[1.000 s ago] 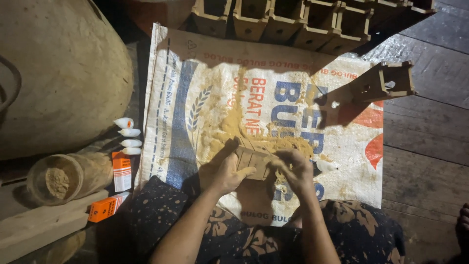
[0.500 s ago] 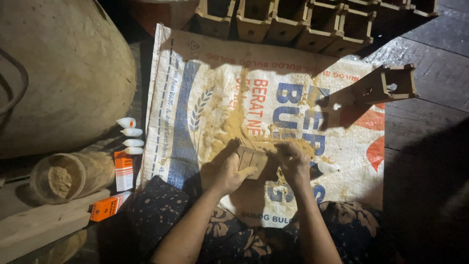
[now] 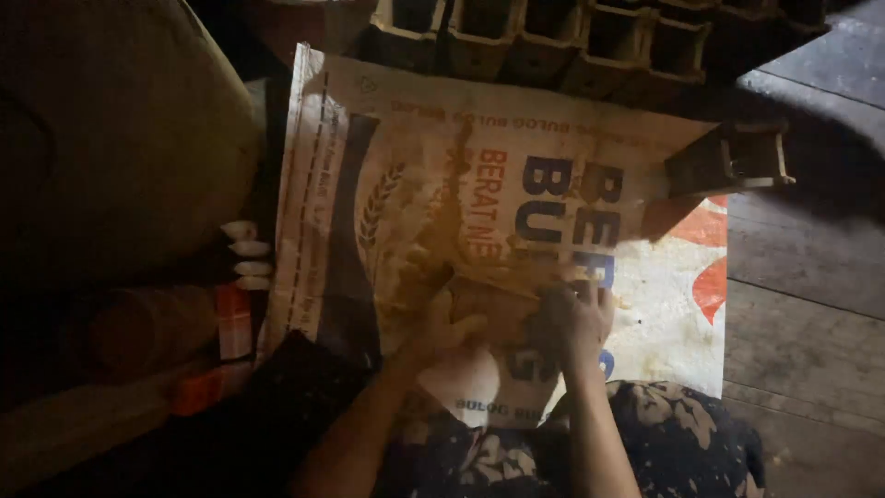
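Dim scene, seen from above. Largest thing: a woven plastic sack [image 3: 645, 304], printed in blue, red and orange, spread flat on a dark plank floor [image 3: 811, 277] and smeared with tan, clay-like paste down its middle. To the sack's left, a big rounded sack-like bulk [image 3: 120, 138], mostly lost in shadow. Along the top edge of the spread sack stands a row of open rectangular moulds [image 3: 572, 37], side by side; one single rectangular mould [image 3: 733, 161] sits apart on the sack's upper right corner, tilted. The person sits at the lower edge of the sack, legs in a dark patterned cloth [image 3: 673, 433]. At far left, near the floor, a cylindrical container [image 3: 147, 327] lies on its side, with a small red packet [image 3: 232, 318] just beside it and four small white pieces [image 3: 247, 249] in a column above. Smallest and central: a brown clay-coloured block [image 3: 493, 309], low on the sack in front of the person. The left hand [image 3: 442, 327] and the right hand [image 3: 573, 318] are close together, both clamped on this block from either side, fingers curled over it.
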